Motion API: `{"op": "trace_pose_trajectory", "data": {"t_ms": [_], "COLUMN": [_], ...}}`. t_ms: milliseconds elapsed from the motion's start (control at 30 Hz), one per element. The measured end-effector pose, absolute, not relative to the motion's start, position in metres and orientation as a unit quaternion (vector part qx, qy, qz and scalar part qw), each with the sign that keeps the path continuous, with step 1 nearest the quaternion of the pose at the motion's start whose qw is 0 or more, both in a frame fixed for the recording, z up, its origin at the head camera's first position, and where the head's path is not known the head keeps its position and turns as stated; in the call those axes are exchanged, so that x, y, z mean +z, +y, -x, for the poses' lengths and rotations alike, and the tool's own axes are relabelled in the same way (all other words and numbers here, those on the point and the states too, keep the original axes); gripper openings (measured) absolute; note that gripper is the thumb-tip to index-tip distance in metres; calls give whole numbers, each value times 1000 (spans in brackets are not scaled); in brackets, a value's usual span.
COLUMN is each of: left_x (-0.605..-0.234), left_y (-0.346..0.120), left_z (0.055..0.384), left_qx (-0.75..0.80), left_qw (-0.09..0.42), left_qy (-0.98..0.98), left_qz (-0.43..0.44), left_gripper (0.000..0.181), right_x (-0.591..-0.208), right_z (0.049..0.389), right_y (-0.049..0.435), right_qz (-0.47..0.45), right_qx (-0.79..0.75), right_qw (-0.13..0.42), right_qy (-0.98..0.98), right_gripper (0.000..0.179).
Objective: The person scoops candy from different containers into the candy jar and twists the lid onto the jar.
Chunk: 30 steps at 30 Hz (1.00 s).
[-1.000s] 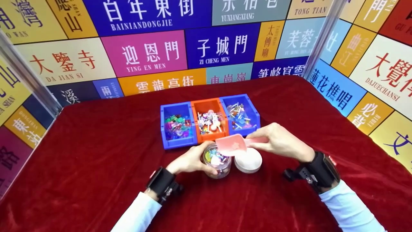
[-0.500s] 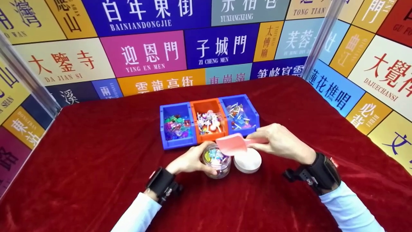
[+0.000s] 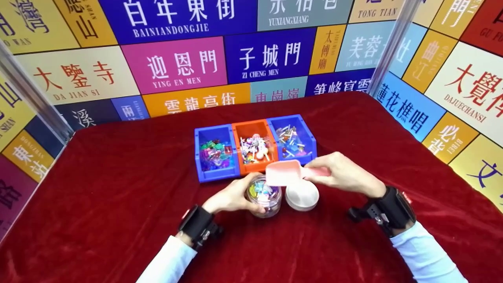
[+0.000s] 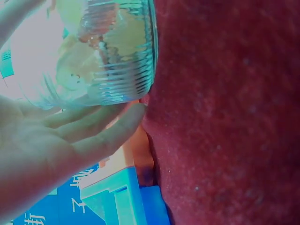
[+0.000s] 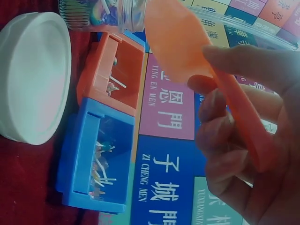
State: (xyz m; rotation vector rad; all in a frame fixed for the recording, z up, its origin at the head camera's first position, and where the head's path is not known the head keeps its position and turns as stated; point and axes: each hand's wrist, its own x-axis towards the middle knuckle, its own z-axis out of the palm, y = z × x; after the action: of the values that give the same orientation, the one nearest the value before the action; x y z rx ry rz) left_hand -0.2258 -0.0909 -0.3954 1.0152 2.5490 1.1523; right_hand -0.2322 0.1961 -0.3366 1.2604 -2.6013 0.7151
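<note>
My left hand (image 3: 235, 195) grips a clear jar (image 3: 271, 208) from its left side, thumb in front and fingers behind. Colourful small pieces fill the jar, whose ribbed wall shows close up in the left wrist view. Pinched by its handle, a pink scoop (image 3: 283, 173) is held in my right hand (image 3: 341, 173) just above the jar's right rim. The scoop's blade looks bare of pieces in the head view. A round white lid (image 3: 302, 195) lies on the cloth right beside the jar, below the scoop.
Behind the jar stand three joined bins: a left blue bin (image 3: 217, 173), an orange bin (image 3: 257, 169) and a right blue bin (image 3: 312, 135), each with small beads or charms. Red cloth (image 3: 137, 188) covers the table, and printed panels (image 3: 173, 63) rise beyond it.
The scoop has turned in my right hand, its blade shifting slightly up and right from its tilted pose. My left hand and the jar stay in place.
</note>
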Motion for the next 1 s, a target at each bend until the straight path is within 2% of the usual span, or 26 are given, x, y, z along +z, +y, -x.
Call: {"op": "trace_pose_trajectory", "data": {"t_ms": [167, 400, 500, 767, 1000], "left_x": [-396, -396, -397, -399, -400], "left_y": [-93, -93, -93, -91, -91], "left_z": [225, 226, 226, 223, 223], "left_qx": [386, 389, 389, 388, 398], "left_qw": [86, 85, 85, 82, 74], "left_qy": [856, 857, 857, 861, 854], "left_qz": [-333, -328, -326, -317, -327], "left_gripper": [77, 78, 78, 82, 77], "right_x": [-341, -348, -357, -386, -398], "right_z": [239, 253, 262, 286, 297], "right_y": [200, 206, 205, 190, 181], "right_qz": [-383, -253, -204, -162, -136], "right_qx": [317, 351, 340, 307, 279], "right_qw": [68, 173, 193, 176, 148], "right_qy": [-865, -885, -898, -921, -939], "right_gripper": [13, 20, 22, 24, 24]}}
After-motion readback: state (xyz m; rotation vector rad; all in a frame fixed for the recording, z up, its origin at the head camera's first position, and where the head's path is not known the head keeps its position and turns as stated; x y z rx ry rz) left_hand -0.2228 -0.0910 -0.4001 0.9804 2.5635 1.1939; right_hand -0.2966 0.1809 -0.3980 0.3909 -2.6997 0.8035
